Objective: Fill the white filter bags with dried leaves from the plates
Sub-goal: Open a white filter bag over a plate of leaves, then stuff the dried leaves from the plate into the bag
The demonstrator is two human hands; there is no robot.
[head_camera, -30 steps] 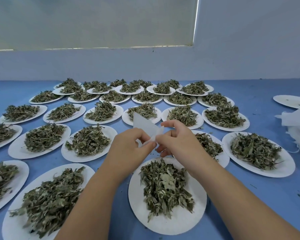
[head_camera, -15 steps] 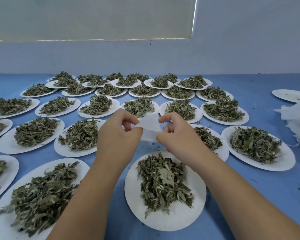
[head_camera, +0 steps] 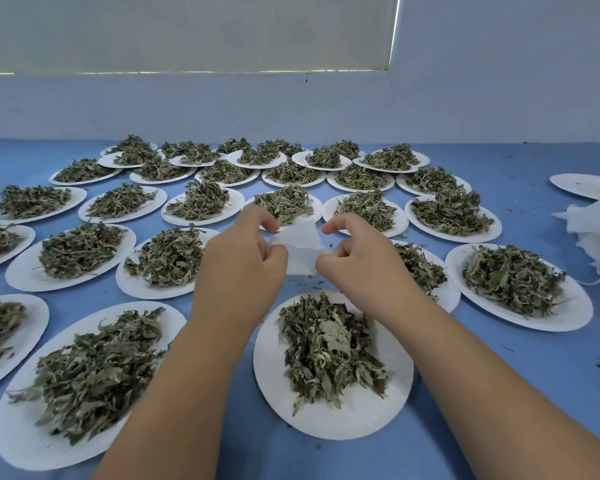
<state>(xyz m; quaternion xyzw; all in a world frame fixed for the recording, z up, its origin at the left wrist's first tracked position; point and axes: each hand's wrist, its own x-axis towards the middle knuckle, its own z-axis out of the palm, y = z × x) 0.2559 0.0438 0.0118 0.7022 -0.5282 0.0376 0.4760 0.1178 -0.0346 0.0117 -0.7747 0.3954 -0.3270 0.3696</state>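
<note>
Both hands held one white bag (head_camera: 300, 245) up in the air between them. The left hand (head_camera: 243, 261) pinched its left side, and the right hand (head_camera: 355, 258) pinched its right side. The bag hung just above a plate (head_camera: 333, 417) with a heap of leaves (head_camera: 326, 348).

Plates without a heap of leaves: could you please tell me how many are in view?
1: a plate at the table's far right, beyond the bag pile. Others may be hidden under the arms or outside the frame.
</note>
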